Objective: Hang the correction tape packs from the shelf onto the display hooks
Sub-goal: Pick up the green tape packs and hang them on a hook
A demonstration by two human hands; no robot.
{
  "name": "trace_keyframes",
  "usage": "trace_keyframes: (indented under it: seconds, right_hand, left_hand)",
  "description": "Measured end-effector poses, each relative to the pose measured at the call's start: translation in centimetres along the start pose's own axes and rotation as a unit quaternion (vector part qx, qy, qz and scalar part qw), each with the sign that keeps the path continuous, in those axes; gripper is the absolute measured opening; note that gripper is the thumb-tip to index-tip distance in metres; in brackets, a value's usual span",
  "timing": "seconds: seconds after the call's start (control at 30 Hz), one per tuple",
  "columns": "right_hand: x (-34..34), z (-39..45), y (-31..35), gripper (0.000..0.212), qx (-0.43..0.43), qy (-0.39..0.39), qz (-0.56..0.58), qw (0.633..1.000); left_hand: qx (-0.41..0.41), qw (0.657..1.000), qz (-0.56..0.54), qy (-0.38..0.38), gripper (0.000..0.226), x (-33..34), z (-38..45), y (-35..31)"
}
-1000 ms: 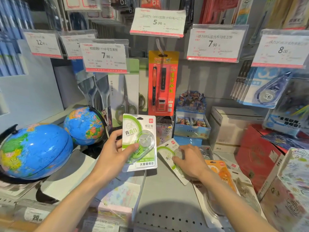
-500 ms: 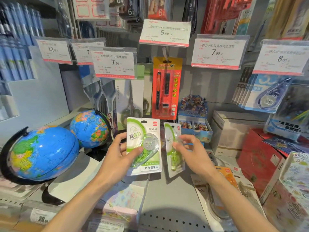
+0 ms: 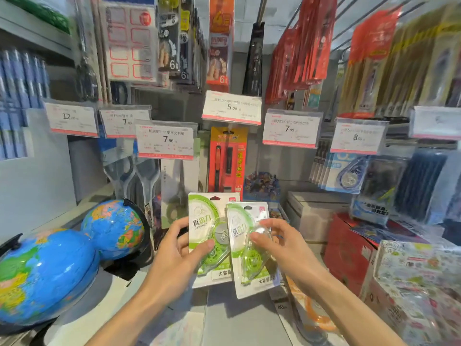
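Left hand (image 3: 174, 255) grips a green-and-white correction tape pack (image 3: 207, 236) by its left edge, thumb across the clear blister front, fingers curled behind the card; pack upright, facing the camera. Right hand (image 3: 279, 245) holds a second pack (image 3: 249, 250) of the same kind, thumb on the blister, fingers wrapped round the right edge; this pack tilts slightly, its top leaning left. The second pack overlaps the right side of the first, in front of it. Both are held above the grey shelf (image 3: 239, 320), in front of the hanging display. Behind and just above them: an orange pen pack (image 3: 228, 158) on a hook under a 5.00 price tag (image 3: 232, 107). Further 7.90 price tag (image 3: 290, 128) to the right, with blue-and-white tape packs (image 3: 341, 171) hanging lower right of it. Scissors in a card (image 3: 179, 186) hang left of the orange pack. Two globes (image 3: 50, 270) stand at left on the shelf. An orange tape pack (image 3: 311, 310) lies flat on the shelf under the right forearm. Red box (image 3: 349, 253) and white box (image 3: 311, 211) at right. Upper rows of the display are blurred.
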State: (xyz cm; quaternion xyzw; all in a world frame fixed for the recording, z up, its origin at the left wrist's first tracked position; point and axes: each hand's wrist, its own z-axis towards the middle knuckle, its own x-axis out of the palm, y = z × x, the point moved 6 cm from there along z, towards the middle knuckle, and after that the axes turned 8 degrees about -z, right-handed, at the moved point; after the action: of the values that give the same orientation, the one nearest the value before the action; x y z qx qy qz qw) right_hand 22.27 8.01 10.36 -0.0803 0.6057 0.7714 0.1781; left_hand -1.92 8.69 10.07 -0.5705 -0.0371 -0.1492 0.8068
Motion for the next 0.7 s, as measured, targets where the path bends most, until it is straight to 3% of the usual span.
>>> trace_keyframes:
  seconds: [0.2, 0.37, 0.47, 0.7]
  right_hand:
    - [-4.8, -2.8, 2.1, 0.056, -0.013, 0.006, 0.010, 1.000]
    - [-8.4, -2.7, 4.2, 0.084, -0.047, -0.007, 0.061, 0.997]
    - [-10.2, -2.1, 5.1, 0.089, -0.072, -0.005, 0.073, 0.995]
    - [-13.8, -0.5, 6.5, 0.057, -0.135, 0.027, 0.105, 0.985]
  left_hand:
    - [0.011, 0.998, 0.018, 0.062, 0.044, 3.3, 0.5, -1.7]
    - [0.034, 0.995, 0.048, 0.075, 0.049, 5.7, 1.0, -3.9]
    - [0.050, 0.994, 0.068, 0.075, 0.049, 6.7, 1.4, -5.2]
    - [0.102, 0.989, 0.104, 0.027, 0.044, 8.4, 1.9, -7.4]
